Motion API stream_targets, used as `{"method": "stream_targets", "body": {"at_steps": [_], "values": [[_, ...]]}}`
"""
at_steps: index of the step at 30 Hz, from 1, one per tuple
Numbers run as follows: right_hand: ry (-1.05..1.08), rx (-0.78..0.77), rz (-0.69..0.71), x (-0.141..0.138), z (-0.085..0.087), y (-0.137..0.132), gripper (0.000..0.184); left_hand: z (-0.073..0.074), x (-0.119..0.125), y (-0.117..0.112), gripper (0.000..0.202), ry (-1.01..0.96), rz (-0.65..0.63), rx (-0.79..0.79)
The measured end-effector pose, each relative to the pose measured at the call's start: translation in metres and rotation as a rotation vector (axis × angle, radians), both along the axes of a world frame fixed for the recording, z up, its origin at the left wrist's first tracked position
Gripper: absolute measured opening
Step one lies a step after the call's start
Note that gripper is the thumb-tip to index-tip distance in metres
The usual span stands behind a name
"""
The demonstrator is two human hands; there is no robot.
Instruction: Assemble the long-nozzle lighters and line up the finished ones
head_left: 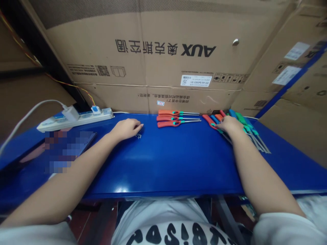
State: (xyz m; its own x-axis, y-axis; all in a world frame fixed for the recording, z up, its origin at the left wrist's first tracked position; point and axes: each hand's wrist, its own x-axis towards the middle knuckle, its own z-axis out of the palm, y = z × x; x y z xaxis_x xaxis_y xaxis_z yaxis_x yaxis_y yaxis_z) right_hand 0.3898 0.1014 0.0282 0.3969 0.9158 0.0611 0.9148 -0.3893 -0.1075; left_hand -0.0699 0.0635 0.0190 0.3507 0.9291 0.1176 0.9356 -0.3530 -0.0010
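My left hand [129, 128] rests on the blue tabletop, its fingers loosely bent and holding nothing I can see. A small white marking [138, 136] shows beside its fingertips. To its right, three long-necked lighters [168, 118] with orange-red handles lie in a row, metal necks pointing right. My right hand [231, 124] reaches into a fanned group of lighters, its fingers closed at the trigger part of a red-handled lighter [208, 119]. Blue, orange and green lighters [240, 117] lie behind and beside that hand, which partly covers them.
A white power strip [84, 118] with plugs and cables lies at the back left. In front of it is a dark flat device [88, 141], partly blurred. Upright cardboard [153, 75] walls in the back and right of the blue table [163, 170].
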Motion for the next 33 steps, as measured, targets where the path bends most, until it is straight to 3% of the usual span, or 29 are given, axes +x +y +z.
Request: {"method": "stream_targets", "body": {"at_steps": [4, 8, 11, 15, 20, 25, 33], "values": [[0.031, 0.103, 0.162, -0.011, -0.001, -0.004, 0.026, -0.003, 0.009, -0.005, 0.045, -0.011, -0.096, 0.066], [0.08, 0.187, 0.48, -0.047, -0.012, -0.005, 0.04, -0.007, 0.021, -0.011, 0.046, -0.025, -0.175, 0.12], [0.105, 0.164, 0.637, -0.071, -0.024, -0.002, 0.053, -0.011, 0.028, -0.013, 0.044, -0.039, -0.241, 0.145], [0.139, 0.113, 0.712, -0.076, -0.034, 0.005, 0.046, -0.017, 0.033, -0.013, 0.041, -0.062, -0.306, 0.147], [0.178, 0.067, 0.752, -0.062, -0.029, 0.005, 0.036, -0.02, 0.036, -0.016, 0.031, -0.207, -0.365, 0.104], [0.202, -0.043, 0.792, -0.062, -0.015, -0.009, 0.03, -0.021, 0.04, -0.023, 0.053, -0.254, -0.403, 0.077], [0.322, -0.353, 0.893, -0.051, 0.013, -0.034, 0.036, -0.02, 0.047, -0.034, 0.08, -0.244, -0.421, -0.115]]}}
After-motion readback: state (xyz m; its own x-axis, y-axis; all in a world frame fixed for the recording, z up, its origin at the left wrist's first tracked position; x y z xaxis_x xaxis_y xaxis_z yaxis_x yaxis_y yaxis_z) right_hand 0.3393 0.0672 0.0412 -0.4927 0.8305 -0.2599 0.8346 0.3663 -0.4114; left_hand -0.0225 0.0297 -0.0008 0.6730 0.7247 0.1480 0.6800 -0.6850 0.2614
